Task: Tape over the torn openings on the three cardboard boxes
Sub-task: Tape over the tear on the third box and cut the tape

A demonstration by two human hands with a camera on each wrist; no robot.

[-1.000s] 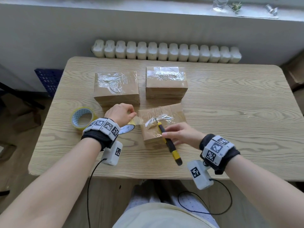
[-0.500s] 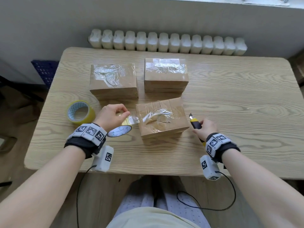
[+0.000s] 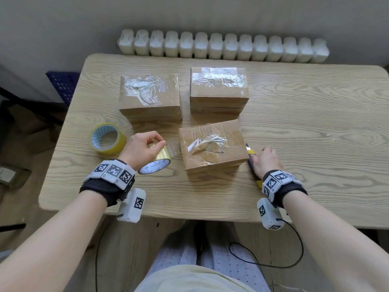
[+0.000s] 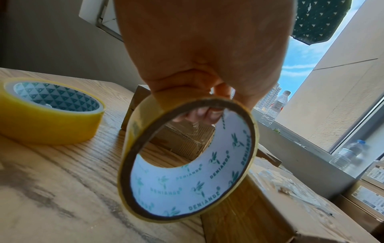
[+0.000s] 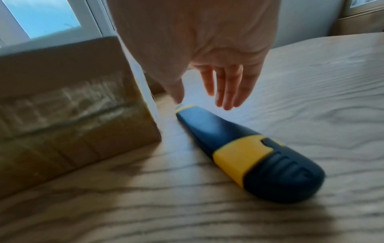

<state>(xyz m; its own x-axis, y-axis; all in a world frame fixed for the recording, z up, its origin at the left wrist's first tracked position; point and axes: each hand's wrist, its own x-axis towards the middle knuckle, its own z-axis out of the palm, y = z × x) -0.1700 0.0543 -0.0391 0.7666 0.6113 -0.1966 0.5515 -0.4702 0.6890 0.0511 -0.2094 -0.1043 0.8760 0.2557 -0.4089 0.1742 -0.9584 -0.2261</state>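
Table [image 3: 315, 123] carries three boxes: two toward the far edge, both with tape over their tops, and the near box [image 3: 212, 148] close to the near edge, between my hands. Its top shows crinkled tape across the middle.

Left hand [image 3: 143, 150]: fingers pinch the tape roll [image 4: 187, 157], held on edge just left of the near box, a short clear tail hanging off it toward the box. Right hand [image 5: 207, 57]: fingers released and straight, hovering over the knife [image 5: 245, 152], which lies flat on the table against the box's right side. A spare tape roll [image 3: 108, 139] sits near the left edge.

Step in hand, as I judge it: strip cut, so smooth it down. Press from the middle outward with flat fingers to push out wrinkles, then rub the ends over the box edges. Put the roll down with its tail folded back so it does not stick to the table.

Hard to make out:
- whether the tear is fully covered; glare hides it;
- whether the knife blade is retracted;
- right wrist view is blurred.
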